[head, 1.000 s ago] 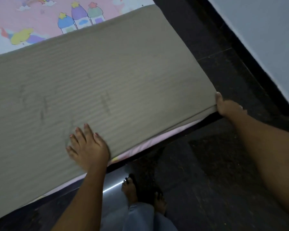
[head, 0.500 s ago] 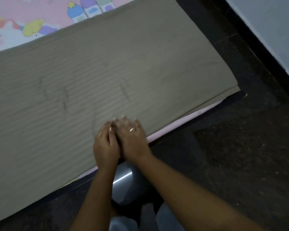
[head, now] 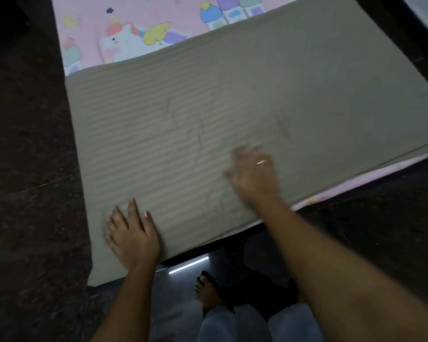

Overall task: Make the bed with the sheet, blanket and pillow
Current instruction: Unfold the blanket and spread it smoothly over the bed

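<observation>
Two hands were side by side a moment ago; now they are apart. The left hand (head: 131,235) is flat, fingers spread, near the corner of the grey-brown ribbed blanket (head: 232,107), and the right hand (head: 253,174) is blurry but seems flat too. The blanket lies over the pink cartoon sheet (head: 134,33) — smoothing looks nearly done. No pillow shows.

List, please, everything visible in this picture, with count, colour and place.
blanket: one, grey-beige, ribbed, spread over the bed's near part
sheet: one, pink with cartoon print, beyond the blanket and under its near edge
floor: one, dark, around the bed
ring: one, pale, on a right-hand finger
trouser legs: two, light blue, bottom centre
foot: one, in a dark sandal, on the floor by the bed
left hand: one, flat on the blanket near its left corner
right hand: one, blurred, on the blanket
</observation>
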A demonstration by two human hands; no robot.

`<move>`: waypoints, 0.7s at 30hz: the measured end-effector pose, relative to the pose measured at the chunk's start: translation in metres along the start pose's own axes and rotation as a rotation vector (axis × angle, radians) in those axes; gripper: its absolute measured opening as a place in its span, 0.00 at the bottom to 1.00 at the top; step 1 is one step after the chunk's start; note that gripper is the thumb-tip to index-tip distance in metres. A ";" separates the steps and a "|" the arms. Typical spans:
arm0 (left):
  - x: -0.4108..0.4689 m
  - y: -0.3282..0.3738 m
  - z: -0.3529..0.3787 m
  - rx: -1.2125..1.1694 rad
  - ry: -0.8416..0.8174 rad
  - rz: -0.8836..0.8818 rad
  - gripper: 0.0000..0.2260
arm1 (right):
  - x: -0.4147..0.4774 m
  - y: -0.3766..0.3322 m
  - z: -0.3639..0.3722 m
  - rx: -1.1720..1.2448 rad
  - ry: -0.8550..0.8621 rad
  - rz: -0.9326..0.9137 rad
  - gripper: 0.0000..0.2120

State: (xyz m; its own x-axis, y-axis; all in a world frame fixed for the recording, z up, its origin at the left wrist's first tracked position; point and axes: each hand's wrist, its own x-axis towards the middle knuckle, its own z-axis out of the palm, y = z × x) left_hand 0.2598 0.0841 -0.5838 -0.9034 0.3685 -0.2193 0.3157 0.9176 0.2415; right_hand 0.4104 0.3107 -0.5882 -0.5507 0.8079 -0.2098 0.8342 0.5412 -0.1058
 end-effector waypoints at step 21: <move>0.093 0.035 -0.033 -0.133 -0.069 0.126 0.23 | 0.072 -0.121 0.018 0.122 0.115 -0.038 0.32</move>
State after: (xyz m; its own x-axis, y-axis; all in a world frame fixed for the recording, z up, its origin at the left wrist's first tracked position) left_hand 0.1774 0.1453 -0.5641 -0.8354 0.4931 -0.2427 0.3801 0.8373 0.3930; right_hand 0.2703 0.2996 -0.6084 -0.5760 0.8123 -0.0914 0.8059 0.5455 -0.2302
